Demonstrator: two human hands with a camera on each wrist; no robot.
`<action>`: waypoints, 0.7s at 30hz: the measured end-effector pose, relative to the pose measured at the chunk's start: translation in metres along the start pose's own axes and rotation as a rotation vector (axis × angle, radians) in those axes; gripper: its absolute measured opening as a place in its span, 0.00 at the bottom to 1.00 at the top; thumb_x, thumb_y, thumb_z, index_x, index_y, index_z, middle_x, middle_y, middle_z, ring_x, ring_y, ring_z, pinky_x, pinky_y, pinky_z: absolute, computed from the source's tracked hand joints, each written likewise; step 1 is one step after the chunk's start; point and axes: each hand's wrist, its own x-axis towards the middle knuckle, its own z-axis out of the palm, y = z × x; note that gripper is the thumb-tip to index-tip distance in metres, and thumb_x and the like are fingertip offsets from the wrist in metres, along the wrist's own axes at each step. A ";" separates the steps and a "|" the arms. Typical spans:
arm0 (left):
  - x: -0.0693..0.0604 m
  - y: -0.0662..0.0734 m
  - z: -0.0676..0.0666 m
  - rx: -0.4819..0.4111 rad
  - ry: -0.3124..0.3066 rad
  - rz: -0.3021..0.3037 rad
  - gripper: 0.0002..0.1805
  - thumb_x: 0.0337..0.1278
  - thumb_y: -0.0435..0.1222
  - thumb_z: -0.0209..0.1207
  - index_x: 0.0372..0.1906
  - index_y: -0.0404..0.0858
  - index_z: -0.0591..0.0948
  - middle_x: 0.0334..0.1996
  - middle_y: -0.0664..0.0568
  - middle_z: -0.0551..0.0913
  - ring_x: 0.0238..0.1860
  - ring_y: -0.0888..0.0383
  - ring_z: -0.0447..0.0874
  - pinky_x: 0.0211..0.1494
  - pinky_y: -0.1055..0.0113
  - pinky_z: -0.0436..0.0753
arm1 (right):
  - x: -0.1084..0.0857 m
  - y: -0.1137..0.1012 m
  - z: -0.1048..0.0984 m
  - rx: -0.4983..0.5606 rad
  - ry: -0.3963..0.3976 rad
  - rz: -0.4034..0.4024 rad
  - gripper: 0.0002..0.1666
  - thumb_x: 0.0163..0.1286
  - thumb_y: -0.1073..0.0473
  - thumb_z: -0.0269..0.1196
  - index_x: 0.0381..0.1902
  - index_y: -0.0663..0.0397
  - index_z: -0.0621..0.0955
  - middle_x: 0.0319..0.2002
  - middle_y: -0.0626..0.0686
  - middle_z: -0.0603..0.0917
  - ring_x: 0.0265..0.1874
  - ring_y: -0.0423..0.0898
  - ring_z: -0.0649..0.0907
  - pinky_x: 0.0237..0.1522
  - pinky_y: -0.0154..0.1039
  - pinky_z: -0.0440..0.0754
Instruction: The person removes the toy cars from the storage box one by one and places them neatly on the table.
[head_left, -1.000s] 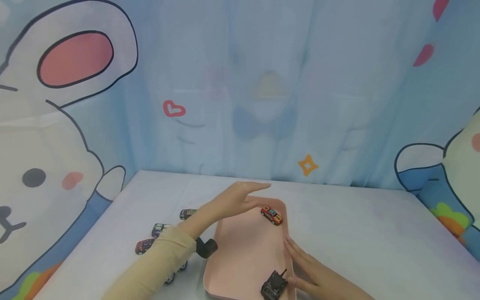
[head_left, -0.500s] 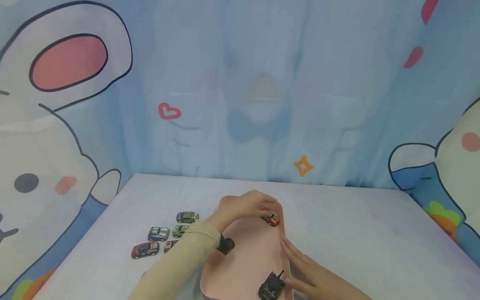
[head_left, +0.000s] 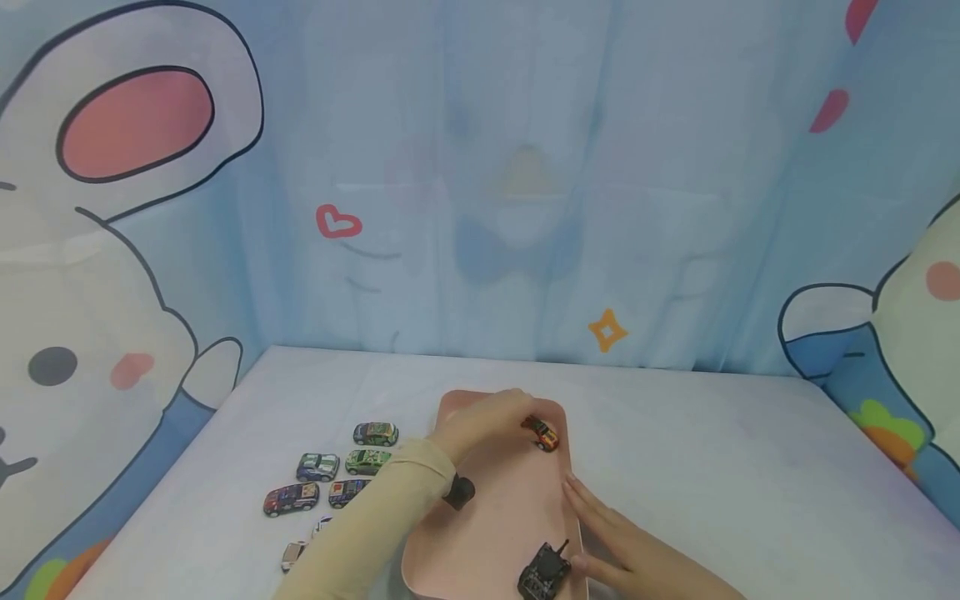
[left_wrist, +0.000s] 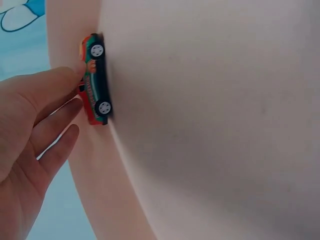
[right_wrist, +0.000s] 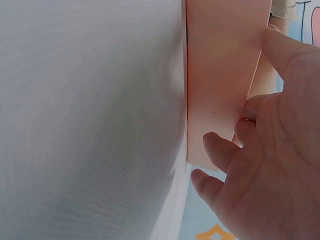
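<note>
My left hand [head_left: 491,414] reaches into the far end of the pink tray [head_left: 495,517]. It pinches a red and green toy car [left_wrist: 96,80] between thumb and forefinger, while the other fingers stay loosely extended. The car's wheels face the tray floor, close to the far right corner. In the head view the hand hides part of the car. My right hand [head_left: 622,537] rests along the tray's right side, fingers fairly straight against the outer wall and thumb at the rim. Beside that thumb, inside the tray, a dark toy tank [head_left: 544,572] sits at the near right.
Several toy cars stand on the white table left of the tray, among them a dark red and blue one [head_left: 291,499] and a green one [head_left: 367,462]. My left sleeve [head_left: 375,525] covers part of that group. A printed blue curtain [head_left: 525,275] hangs behind the table.
My left hand has come down from above the tray onto the toy car and now pinches it. The right hand keeps its place on the tray's side.
</note>
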 end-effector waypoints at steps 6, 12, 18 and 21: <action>-0.003 0.002 0.006 -0.012 0.001 -0.025 0.07 0.76 0.33 0.64 0.47 0.50 0.87 0.42 0.66 0.86 0.46 0.71 0.80 0.56 0.80 0.75 | 0.001 0.000 0.000 0.003 -0.011 0.009 0.46 0.87 0.49 0.56 0.87 0.62 0.48 0.85 0.68 0.46 0.78 0.76 0.54 0.70 0.69 0.73; 0.003 0.000 0.009 0.048 0.051 -0.032 0.06 0.76 0.34 0.65 0.40 0.48 0.89 0.35 0.64 0.85 0.37 0.69 0.78 0.48 0.81 0.76 | 0.002 0.000 0.001 0.010 -0.019 0.032 0.47 0.87 0.47 0.56 0.87 0.62 0.48 0.85 0.69 0.47 0.79 0.75 0.54 0.68 0.72 0.73; 0.005 0.000 0.010 0.144 0.097 -0.032 0.03 0.71 0.35 0.71 0.38 0.46 0.89 0.34 0.59 0.88 0.37 0.64 0.83 0.45 0.77 0.79 | 0.003 0.001 0.001 0.004 -0.013 0.014 0.46 0.87 0.48 0.56 0.87 0.63 0.48 0.85 0.69 0.46 0.78 0.76 0.55 0.67 0.73 0.73; 0.005 0.000 0.009 0.172 0.117 -0.033 0.02 0.67 0.34 0.73 0.40 0.45 0.90 0.38 0.56 0.90 0.41 0.62 0.87 0.47 0.75 0.82 | 0.002 0.002 0.001 0.000 -0.004 0.000 0.46 0.87 0.49 0.56 0.87 0.62 0.48 0.85 0.68 0.46 0.79 0.74 0.54 0.69 0.69 0.74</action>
